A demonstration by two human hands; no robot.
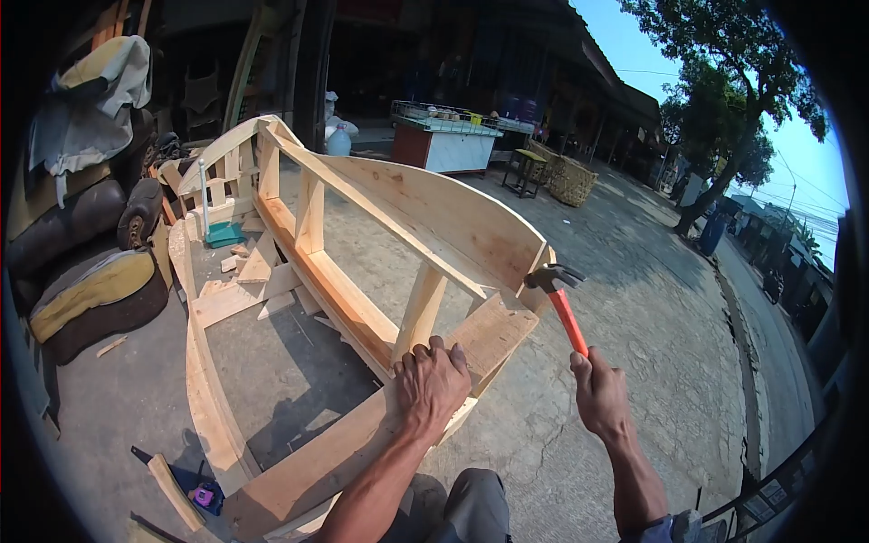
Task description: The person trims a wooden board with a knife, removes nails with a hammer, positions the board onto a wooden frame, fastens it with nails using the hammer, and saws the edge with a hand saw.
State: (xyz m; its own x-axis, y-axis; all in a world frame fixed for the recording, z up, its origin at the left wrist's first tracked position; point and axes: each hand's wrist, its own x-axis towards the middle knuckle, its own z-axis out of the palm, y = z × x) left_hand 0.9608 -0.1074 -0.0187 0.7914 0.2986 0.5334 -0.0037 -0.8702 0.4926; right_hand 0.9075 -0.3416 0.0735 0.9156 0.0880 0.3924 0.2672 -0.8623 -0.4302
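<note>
My right hand (599, 391) is closed round the red handle of a claw hammer (568, 317). The dark hammer head is beside the near right corner of a pale wooden sofa frame (353, 303); I cannot tell whether it touches the wood. My left hand (432, 385) has its fingers bent over a wide wooden board (308, 457) on the near side of the frame, gripping it. A curved back panel (453, 217) rises along the frame's far side. No nail can be made out.
Wood offcuts (256, 264) and a green dustpan (224, 235) lie within the frame's outline. At left stands a worn brown sofa (77, 226). A purple tape measure (206, 495) is at lower left. Further back are a white counter (448, 149), a stool (523, 172) and a woven basket (573, 184).
</note>
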